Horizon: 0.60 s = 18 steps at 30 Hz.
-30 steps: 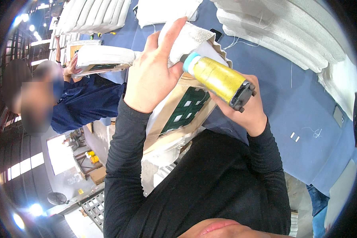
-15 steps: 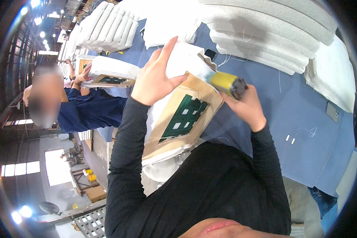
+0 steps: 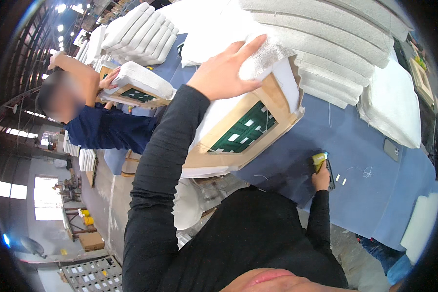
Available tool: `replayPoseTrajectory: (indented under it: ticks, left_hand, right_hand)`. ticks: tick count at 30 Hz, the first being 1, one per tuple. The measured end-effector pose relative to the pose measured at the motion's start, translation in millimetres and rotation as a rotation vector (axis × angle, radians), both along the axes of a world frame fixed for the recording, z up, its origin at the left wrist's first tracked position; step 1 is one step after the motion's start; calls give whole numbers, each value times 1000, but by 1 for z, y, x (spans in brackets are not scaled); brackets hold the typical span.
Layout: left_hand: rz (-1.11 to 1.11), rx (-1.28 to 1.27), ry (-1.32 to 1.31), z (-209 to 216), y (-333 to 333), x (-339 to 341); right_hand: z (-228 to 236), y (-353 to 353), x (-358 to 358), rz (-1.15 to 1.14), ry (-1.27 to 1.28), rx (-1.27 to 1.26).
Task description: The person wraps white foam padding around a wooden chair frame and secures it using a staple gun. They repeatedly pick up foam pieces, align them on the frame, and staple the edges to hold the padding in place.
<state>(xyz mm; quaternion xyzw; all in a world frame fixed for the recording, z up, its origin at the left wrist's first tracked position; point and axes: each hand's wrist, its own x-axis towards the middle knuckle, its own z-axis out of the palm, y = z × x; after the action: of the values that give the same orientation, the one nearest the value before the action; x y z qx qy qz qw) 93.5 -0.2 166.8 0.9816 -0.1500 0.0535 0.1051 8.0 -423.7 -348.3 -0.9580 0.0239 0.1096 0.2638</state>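
The left hand (image 3: pixel 223 73) lay flat, fingers spread, on the white cushion (image 3: pixel 258 68); right of it, the right hand (image 3: pixel 321 179) gripped a yellow tool (image 3: pixel 319 160) on the blue tabletop (image 3: pixel 365 194).

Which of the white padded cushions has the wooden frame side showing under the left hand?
The cushion under the left hand: its wooden frame faces up. The stacked cushions behind show only white padding.

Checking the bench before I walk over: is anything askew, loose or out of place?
The wooden frame panel hangs partly off the blue table edge, steadied only by the left hand. Loose white threads lie near the right hand, which holds a yellow tool.
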Motion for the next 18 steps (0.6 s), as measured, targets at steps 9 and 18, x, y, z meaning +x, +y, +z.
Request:
replayPoseTrajectory:
  ticks: [9, 18]
  left_hand:
    - [351, -101, 65, -18, 55, -94]
    - [379, -174, 134, -16, 52, -125]
  right_hand:
    - [-3, 11, -8, 45, 22, 70]
    - [62, 19, 42, -34, 186, 722]
